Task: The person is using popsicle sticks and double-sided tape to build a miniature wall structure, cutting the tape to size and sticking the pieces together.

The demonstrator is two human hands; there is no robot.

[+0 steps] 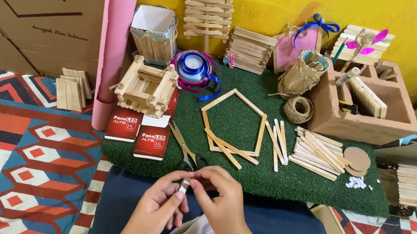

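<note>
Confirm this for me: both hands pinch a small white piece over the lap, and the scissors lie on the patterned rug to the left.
Not quite. In the head view the scissors lie on the green turf mat, not the rug. The left hand and right hand do pinch the small white piece over the lap.

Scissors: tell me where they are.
Head view: the scissors lie on the green mat, just beyond the hands, between the red boxes and the stick pentagon.

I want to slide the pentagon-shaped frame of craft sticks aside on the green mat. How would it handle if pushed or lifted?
The stick frame looks light, made of thin flat wooden sticks. Whether its corners are glued cannot be told, so a push may skew it or scatter the loose-looking sticks crossing its base. The rough green mat would probably drag against it rather than let it glide.
</note>
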